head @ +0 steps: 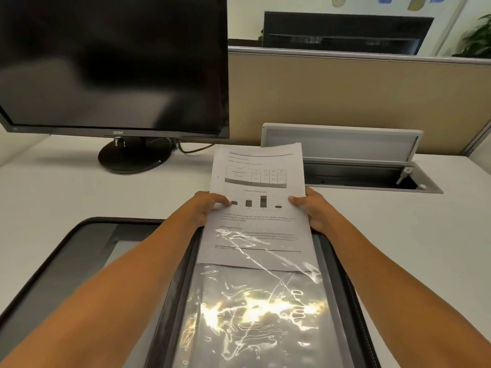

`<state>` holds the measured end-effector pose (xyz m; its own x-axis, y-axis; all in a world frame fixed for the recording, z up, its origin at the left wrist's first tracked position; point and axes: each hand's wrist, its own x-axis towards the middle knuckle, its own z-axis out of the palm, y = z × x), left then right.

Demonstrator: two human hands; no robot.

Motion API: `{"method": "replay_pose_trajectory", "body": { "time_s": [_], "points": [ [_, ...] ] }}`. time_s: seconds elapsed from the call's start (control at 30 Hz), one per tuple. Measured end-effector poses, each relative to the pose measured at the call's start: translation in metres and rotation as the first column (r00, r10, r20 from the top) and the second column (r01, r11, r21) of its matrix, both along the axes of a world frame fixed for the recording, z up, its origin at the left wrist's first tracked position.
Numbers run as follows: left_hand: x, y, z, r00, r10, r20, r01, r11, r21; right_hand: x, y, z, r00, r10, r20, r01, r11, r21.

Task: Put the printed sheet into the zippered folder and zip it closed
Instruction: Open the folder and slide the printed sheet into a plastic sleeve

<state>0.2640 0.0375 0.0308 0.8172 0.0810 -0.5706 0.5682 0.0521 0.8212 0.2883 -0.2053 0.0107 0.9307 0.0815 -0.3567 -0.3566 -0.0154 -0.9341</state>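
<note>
Looking down through the head cam at the desk (53,187). Gripping the printed sheet (259,181) by both long edges: pinching the 9 o'clock edge with the left hand (208,208) and the 3 o'clock edge with the right hand (312,212). Keeping thumbs on top and fingers curled underneath, mostly out of sight. Clamping on paper with both, holding nothing else.

Feeding it into the zippered folder (79,261), lying wide open and flat at 6 o'clock. Already having the near end tucked under the clear sleeve (260,314) on the folder's 3 o'clock half. Leaving the far end poking out toward 12, past the folder's rim and in front of the open cable hatch (345,166). Ignoring the monitor (114,65) up at 10 o'clock, well apart from all this.

Now the bit that matters, just guessing: running the sheet's long axis pretty much straight 12 to 6, lined up with the sleeve, with the header end apparently pointing at 12. Finding the rest of the sleeve toward 6 from the grip, so probably needing a straight slide back toward 6. Holding both hands level around mid-sheet, neither one nearer, so likely pushing evenly to avoid skewing or crumpling against that wrinkly plastic. Not zipping anything yet.
</note>
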Motion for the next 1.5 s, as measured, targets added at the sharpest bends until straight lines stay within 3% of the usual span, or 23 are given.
{"method": "replay_pose_trajectory", "body": {
  "time_s": [0.2,0.33,0.43,0.53,0.63,0.93,1.13,1.33,1.5],
  "points": [
    [0.009,0.009,0.001,0.996,0.073,0.057,-0.068,0.994,-0.083,-0.001,-0.007,-0.001,0.963,0.261,-0.069,-0.261,0.965,0.019],
    [0.017,0.014,-0.001,0.984,0.082,0.158,-0.085,0.996,0.011,0.002,-0.01,0.002,0.943,0.304,-0.134,-0.31,0.95,-0.031],
    [0.017,0.017,-0.004,0.987,0.03,0.16,-0.034,0.999,0.023,0.004,-0.007,0.002,0.963,0.219,-0.156,-0.23,0.971,-0.062],
    [0.016,0.019,-0.008,0.991,-0.027,0.129,0.027,1.0,0.005,0.007,0.001,0.0,0.993,0.034,-0.115,-0.035,0.999,-0.004],
    [0.014,0.021,-0.009,0.99,-0.058,0.129,0.061,0.998,-0.016,0.01,0.005,-0.004,0.991,-0.106,-0.08,0.101,0.993,-0.06],
    [0.018,0.012,-0.012,0.997,-0.022,0.072,0.018,0.998,0.053,0.012,0.016,-0.002,0.993,-0.102,-0.056,0.086,0.969,-0.232],
    [0.032,0.005,-0.007,0.958,0.145,0.248,-0.179,0.977,0.117,0.008,0.018,-0.002,0.997,-0.055,-0.054,0.045,0.983,-0.176],
    [0.034,0.001,-0.006,0.946,0.149,0.288,-0.183,0.978,0.097,0.009,0.014,-0.005,0.997,-0.068,-0.043,0.059,0.981,-0.186],
    [0.025,0.003,-0.009,0.968,0.011,0.25,-0.039,0.994,0.104,0.012,0.013,-0.004,0.986,-0.162,0.046,0.168,0.959,-0.227]
  ]
}}
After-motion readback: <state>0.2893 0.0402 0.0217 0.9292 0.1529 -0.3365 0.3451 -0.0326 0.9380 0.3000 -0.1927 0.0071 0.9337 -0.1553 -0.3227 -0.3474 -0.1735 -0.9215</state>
